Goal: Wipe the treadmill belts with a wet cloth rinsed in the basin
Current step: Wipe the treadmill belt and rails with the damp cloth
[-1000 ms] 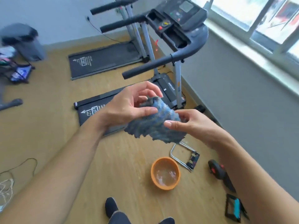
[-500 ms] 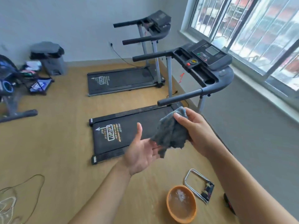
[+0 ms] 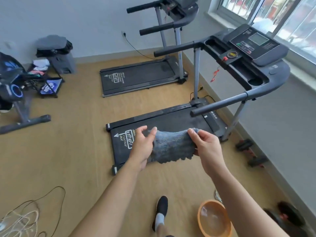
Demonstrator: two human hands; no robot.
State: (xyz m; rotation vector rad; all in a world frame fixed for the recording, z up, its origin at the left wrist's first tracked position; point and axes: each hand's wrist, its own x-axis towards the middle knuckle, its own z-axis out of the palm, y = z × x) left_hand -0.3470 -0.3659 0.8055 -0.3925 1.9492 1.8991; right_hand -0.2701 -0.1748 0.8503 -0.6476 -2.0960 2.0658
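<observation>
I pinch the cloth (image 3: 172,146) by its ends, stretched sideways between my left hand (image 3: 142,148) and right hand (image 3: 207,147). The near treadmill belt (image 3: 171,122) lies below, running straight ahead.

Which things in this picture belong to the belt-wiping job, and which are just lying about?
Job: cloth, held by left hand and right hand; basin; near belt; far belt.
Lying about: cords, dumbbells, exercise bike, bin.
</observation>
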